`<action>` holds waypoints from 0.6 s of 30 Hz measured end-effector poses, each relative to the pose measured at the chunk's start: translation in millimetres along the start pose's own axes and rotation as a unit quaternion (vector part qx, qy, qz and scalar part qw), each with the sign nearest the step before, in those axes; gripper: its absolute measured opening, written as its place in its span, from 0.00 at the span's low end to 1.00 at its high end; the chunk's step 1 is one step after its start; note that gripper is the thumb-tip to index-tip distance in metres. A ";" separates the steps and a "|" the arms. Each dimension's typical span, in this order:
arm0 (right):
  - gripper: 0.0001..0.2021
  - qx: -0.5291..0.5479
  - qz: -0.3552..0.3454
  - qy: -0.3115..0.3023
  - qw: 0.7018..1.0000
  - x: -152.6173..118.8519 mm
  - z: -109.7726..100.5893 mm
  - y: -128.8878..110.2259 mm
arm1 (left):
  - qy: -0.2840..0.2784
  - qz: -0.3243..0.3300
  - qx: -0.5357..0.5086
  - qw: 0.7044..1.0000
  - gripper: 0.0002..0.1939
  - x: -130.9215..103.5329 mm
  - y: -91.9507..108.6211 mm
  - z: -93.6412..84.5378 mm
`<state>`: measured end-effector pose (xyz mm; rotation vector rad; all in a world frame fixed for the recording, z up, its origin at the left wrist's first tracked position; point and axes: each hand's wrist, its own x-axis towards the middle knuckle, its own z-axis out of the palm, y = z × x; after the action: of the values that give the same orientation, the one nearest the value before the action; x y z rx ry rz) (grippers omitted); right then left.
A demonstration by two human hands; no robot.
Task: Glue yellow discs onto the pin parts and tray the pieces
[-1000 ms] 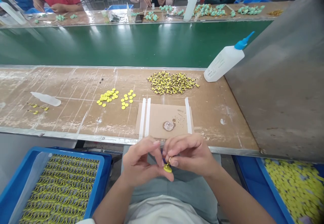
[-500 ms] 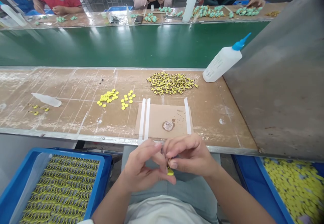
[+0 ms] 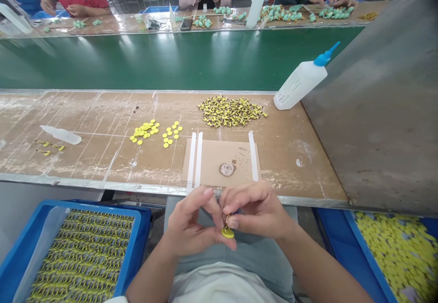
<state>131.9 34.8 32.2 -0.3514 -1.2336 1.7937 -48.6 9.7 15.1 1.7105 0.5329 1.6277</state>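
Note:
Over my lap, just off the table's front edge, my left hand (image 3: 196, 223) pinches a small round yellow disc (image 3: 227, 233) between thumb and fingers. My right hand (image 3: 256, 209) meets it from the other side, its thumb and forefinger closed on a tiny figure piece that rises from the disc; fingers hide most of that piece. Beyond my hands lies a cardboard sheet (image 3: 212, 157) with white tape strips and a blob of clear glue (image 3: 227, 169). A heap of small yellow-and-dark figure pieces (image 3: 232, 112) sits behind it, and loose yellow discs (image 3: 145, 130) lie to its left.
A white glue bottle (image 3: 301, 84) with a blue nozzle leans against a grey metal panel (image 3: 376, 111) at right. Blue trays with yellow parts flank my lap, left (image 3: 138, 230) and right (image 3: 367, 262). Behind the green belt (image 3: 153, 61), several people handle turquoise pieces.
The yellow disc shows more fully between my hands, tilted with its face more visible. My fingers have shifted only slightly. Across the belt, a co-worker's tattooed arm has reached in at right.

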 end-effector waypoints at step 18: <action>0.05 -0.057 0.033 0.174 0.982 -1.4 7.8 1.7 | 0.212 -0.107 -0.026 0.971 0.37 1.8 2.4 16.6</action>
<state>126.7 28.9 34.0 -0.7473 -1.0851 1.6337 -32.5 6.0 18.7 1.2167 0.8390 1.8315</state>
